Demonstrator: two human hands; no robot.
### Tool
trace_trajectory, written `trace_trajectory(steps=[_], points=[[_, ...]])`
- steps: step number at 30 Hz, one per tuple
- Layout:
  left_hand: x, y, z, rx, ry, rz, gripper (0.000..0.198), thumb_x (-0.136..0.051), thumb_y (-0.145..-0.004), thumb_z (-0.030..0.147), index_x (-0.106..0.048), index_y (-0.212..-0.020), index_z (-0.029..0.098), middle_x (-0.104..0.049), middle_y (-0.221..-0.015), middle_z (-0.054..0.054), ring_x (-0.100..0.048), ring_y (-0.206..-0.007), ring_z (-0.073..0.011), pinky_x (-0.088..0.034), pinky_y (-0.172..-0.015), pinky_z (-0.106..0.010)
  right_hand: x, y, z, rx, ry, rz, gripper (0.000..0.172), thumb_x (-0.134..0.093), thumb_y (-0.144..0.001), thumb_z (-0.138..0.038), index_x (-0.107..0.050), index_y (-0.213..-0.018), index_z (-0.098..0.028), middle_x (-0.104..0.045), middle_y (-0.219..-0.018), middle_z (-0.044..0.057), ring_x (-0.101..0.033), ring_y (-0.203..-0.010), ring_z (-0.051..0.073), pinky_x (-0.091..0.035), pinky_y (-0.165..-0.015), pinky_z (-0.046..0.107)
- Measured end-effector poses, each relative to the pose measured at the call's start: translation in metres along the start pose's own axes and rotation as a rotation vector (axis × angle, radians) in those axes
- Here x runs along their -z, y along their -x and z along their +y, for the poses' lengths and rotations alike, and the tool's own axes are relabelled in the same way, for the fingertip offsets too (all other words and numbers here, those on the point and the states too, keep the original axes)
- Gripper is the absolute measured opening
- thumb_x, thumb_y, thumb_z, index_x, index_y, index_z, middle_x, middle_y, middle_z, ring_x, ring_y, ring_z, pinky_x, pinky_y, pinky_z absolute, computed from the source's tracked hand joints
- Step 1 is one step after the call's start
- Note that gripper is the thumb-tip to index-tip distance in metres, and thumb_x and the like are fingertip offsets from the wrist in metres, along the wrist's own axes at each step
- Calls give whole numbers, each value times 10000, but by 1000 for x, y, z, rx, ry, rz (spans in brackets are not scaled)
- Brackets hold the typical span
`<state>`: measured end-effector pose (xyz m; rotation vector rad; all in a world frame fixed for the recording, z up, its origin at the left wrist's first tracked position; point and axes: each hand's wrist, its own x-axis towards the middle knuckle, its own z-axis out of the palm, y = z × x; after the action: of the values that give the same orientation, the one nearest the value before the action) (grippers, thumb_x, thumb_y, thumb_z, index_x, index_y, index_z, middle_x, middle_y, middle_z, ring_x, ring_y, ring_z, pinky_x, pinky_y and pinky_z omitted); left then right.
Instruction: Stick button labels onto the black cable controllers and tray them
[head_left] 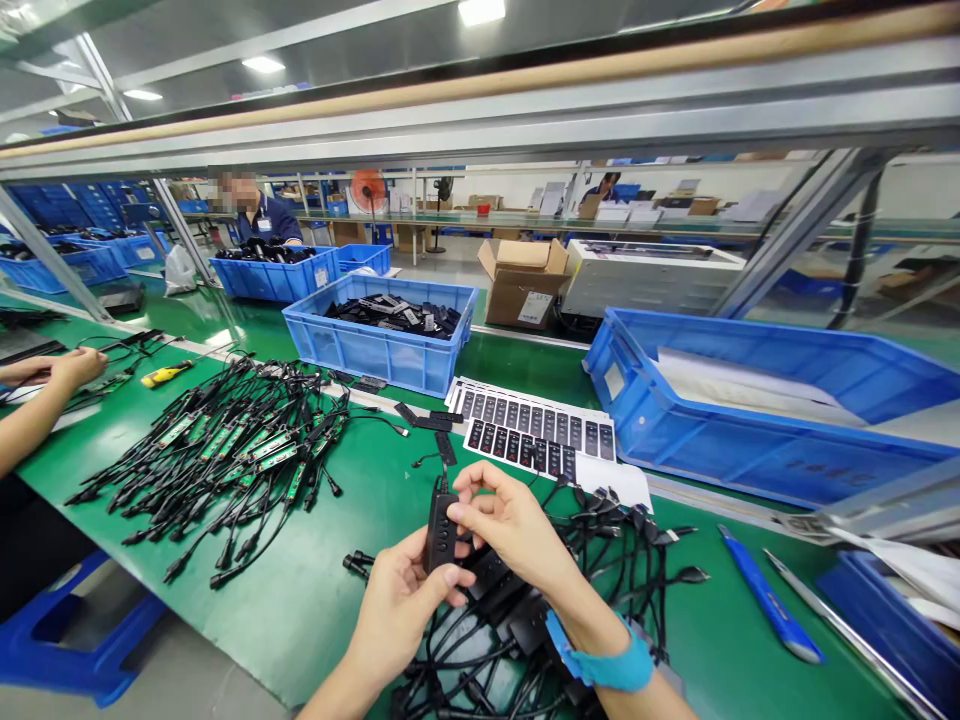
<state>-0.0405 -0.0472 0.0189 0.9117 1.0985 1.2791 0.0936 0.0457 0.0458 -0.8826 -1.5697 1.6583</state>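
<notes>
A black rectangular plastic cable hub point(442, 532), its thin black cable trailing forward, stands upright in the left hand point(397, 610), fingers curled around it; the right hand point(510, 525) (teal wristband point(609, 655)) pinches its upper edge, above tangled black cables point(525, 650) on the green workbench point(315, 620).

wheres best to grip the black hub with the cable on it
Grip the long edges of the black hub from below, as the left hand does. It stands as a slim upright bar, so fingers can wrap it while leaving its buttoned face and the cable at its top free.
</notes>
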Motion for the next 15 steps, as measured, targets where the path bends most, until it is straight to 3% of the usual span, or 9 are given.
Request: trace_trajectory(steps=[3,5,9,13,15], points=[[2,3,2,-62,-141,-15,392,-643,-867,381,-661,-1192,161,-698,-1049,-130,-685,-802,-211,-552,-649,-260,1,1,1,25,22,-113,393,-609,-842,-554,-563,-1026,-209,-529,-780,-23,-511,-530,87,-410,-452,201],[6,5,2,-90,-238,-29,368,-604,-897,357,-645,-1216,179,-715,-986,-110,-678,-725,-181,-534,-648,-242,1,3,2,59,99,-155,399,-516,-897,-578,-598,-965,-193,-520,-713,-20,-478,-542,97,-390,-471,208],[13,7,9,-121,-372,-42,267,-595,-904,318,-681,-1122,190,-702,-698,-42,-594,-511,-123,-451,-535,-185,-3,4,8,142,142,-63,421,-511,-899,-588,-604,-804,-190,-483,-662,-22,-400,-569,107,-344,-499,217],[16,3,29,-152,-542,-83,298,-545,-923,302,-660,-1192,246,-682,-768,-42,-604,-604,-152,-476,-578,-200,0,2,3,117,-167,-99,407,-640,-796,-604,-627,-858,-201,-536,-761,-4,-316,-531,88,-241,-440,207],[16,0,37,-161,-627,-119,302,-532,-923,314,-675,-1184,266,-648,-846,-58,-607,-718,-180,-487,-601,-212,10,1,-7,127,-333,-16,404,-692,-746,-586,-624,-870,-208,-543,-789,2,-275,-516,80,-187,-418,198]])
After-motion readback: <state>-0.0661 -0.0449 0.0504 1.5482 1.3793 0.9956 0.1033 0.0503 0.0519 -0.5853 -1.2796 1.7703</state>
